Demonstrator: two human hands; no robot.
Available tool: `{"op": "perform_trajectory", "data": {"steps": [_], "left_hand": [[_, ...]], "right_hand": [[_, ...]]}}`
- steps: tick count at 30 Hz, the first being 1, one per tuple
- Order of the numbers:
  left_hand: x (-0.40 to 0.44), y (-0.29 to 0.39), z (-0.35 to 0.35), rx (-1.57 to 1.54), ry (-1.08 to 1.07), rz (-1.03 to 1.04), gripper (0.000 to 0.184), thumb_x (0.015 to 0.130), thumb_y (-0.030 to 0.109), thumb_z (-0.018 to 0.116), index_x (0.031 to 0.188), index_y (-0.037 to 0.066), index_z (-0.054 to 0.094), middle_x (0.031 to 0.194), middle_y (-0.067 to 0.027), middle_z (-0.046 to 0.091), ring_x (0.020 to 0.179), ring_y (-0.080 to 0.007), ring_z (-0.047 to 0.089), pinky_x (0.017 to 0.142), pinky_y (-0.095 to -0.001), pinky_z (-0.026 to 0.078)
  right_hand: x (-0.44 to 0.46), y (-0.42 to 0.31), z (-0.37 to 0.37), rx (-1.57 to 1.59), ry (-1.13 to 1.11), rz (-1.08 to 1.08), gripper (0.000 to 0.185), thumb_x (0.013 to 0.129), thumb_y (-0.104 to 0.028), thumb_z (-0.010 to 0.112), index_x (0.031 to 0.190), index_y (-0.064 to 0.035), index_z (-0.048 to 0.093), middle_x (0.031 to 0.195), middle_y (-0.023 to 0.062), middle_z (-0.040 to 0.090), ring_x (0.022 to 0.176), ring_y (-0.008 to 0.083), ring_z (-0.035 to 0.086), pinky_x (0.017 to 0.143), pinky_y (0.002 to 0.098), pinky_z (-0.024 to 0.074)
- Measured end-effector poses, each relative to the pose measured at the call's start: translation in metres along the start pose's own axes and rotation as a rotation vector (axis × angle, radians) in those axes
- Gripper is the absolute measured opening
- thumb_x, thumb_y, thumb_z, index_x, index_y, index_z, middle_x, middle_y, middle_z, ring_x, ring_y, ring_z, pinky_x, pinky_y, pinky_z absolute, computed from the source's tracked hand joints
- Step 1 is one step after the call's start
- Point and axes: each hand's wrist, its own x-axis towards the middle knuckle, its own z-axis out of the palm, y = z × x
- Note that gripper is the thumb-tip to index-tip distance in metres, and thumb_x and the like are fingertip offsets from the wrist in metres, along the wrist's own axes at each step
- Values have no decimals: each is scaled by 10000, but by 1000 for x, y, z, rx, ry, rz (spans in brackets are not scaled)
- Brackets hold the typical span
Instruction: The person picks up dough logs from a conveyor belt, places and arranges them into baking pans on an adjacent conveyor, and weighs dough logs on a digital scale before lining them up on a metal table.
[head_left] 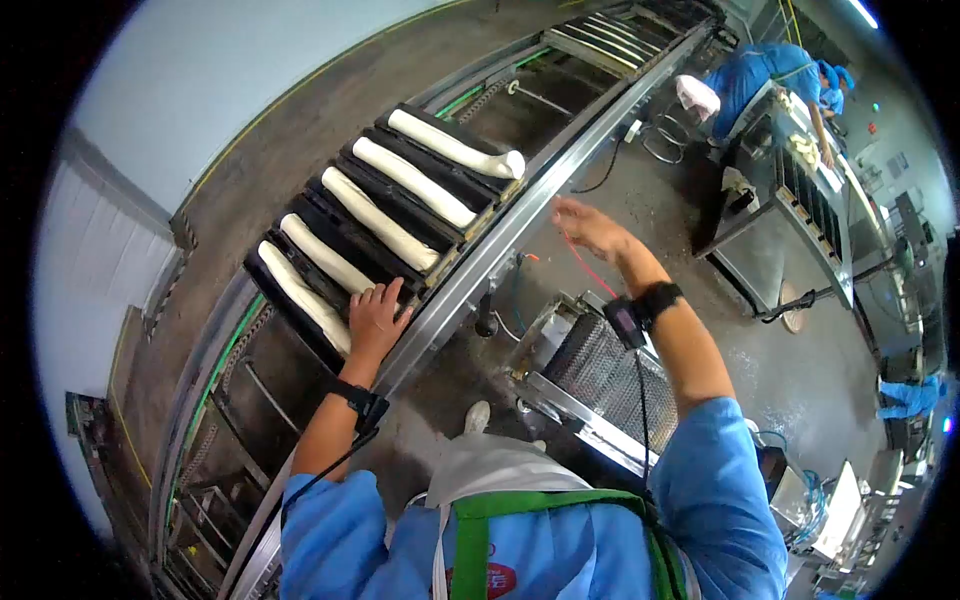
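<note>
Left hand (374, 318) at pale strip (326, 253), grip unclear | right hand (592, 226), fingers extended | red badge (500, 580): lettering unreadable

head camera | looks from above | faces forward and down | near left hand (374, 322) and right hand (597, 235) | wide view, near edge of conveyor (510, 238) slanting across

Blazing white from a tube light (863, 12) at upper right! Gleaming along the steel rail (475, 272), glinting off the floor (745, 362); bowing fisheye-wide, blackening at the corners, softening in the distance.
</note>
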Motion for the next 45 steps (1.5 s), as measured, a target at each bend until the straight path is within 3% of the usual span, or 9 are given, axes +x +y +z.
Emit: {"op": "perform_trajectory", "data": {"steps": [6,16,19,27,33,36,39,42,45], "left_hand": [[0,-5,-10,-60,-32,-19,471,714,290,562,1123,107,416,890,-98,496,848,-258,460,776,-382,320],[171,4,-2,-36,72,291,233,687,169,566,916,127,563,925,-28,508,949,-229,428,812,-390,313],[223,-9,22,187,-363,293,317,715,159,563,1029,155,520,1044,-45,491,1008,-230,414,809,-398,340],[209,-44,38,270,-325,345,350,578,269,677,891,179,549,896,-46,520,945,-242,452,769,-385,368],[178,-72,29,355,-341,196,335,634,265,621,938,164,521,897,-52,517,929,-251,451,746,-395,374],[164,-59,22,-25,-523,205,338,690,105,487,1027,126,492,1017,-96,500,1001,-280,427,811,-422,358],[148,-47,33,-468,-459,371,371,731,163,478,1090,69,471,1100,-117,476,1014,-283,431,856,-373,337],[150,-30,35,-634,-639,57,386,831,283,411,1059,-20,483,1035,-159,514,967,-259,470,827,-309,336],[170,-44,78,-1034,-503,-107,335,849,301,409,807,-4,541,650,-49,494,578,-154,459,575,-264,380]], "right_hand": [[-105,73,-33,-94,135,201,381,799,-257,501,1104,-33,455,999,62,516,891,149,473,760,297,396],[-338,187,-28,459,747,453,287,803,-234,498,1013,-40,472,903,76,555,798,176,550,639,272,446],[-358,187,-4,562,813,398,272,801,-231,497,998,-43,478,890,74,557,784,174,553,642,270,442],[-358,164,42,615,857,369,215,811,-213,486,959,-57,490,877,76,559,797,168,549,626,249,442],[-345,166,41,618,814,373,278,812,-240,493,991,-28,484,900,86,549,809,168,527,668,265,424],[-324,147,40,589,859,362,293,796,-236,515,990,-18,486,851,67,551,776,158,545,645,258,430],[-306,152,25,554,851,360,296,805,-235,503,990,-5,507,887,78,559,798,148,537,664,249,427],[-307,197,-3,473,834,346,323,803,-241,510,1007,9,508,881,86,562,789,140,533,681,249,447],[-336,196,-25,276,990,337,320,808,-217,493,1026,18,497,894,92,552,795,153,525,668,257,456]]}}
